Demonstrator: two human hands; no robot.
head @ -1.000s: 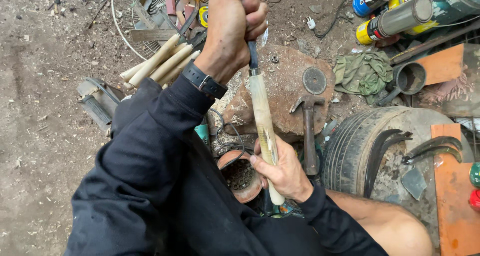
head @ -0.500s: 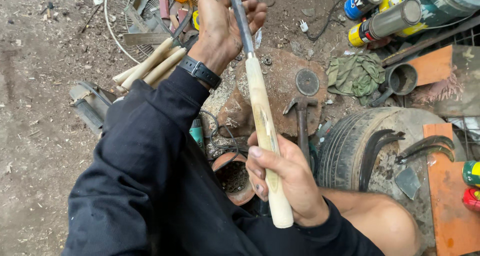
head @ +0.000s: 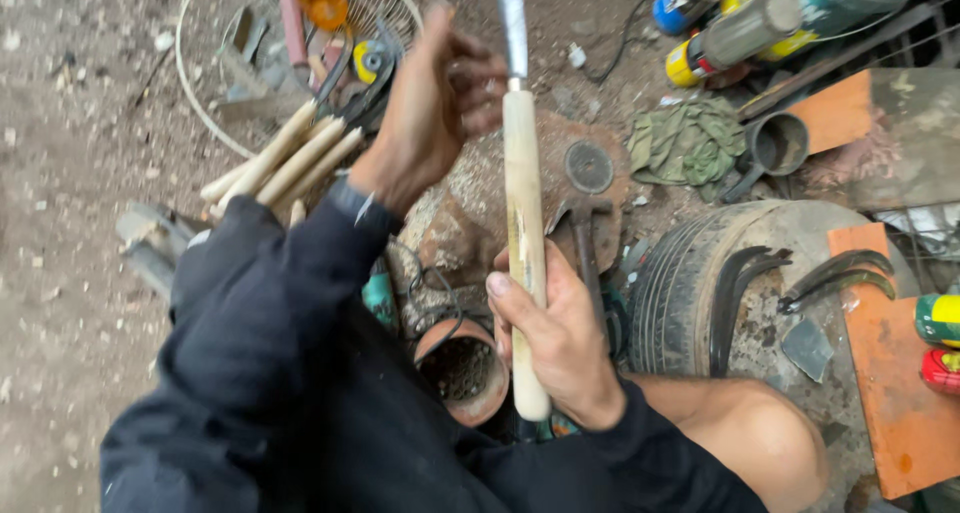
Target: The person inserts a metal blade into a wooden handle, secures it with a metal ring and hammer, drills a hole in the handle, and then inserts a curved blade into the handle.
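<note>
On dirt ground strewn with tools, the right hand (head: 560, 348) grips a wooden handle (head: 524, 223) with its blade (head: 513, 23) pointing far, while the left hand (head: 430, 103) hovers half-open just left of it, empty.

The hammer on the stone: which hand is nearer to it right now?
Right. The right hand grips the wooden handle just beside the hammer, close to its shaft. The left hand is raised farther off, up and to the left, fingers open.
</note>
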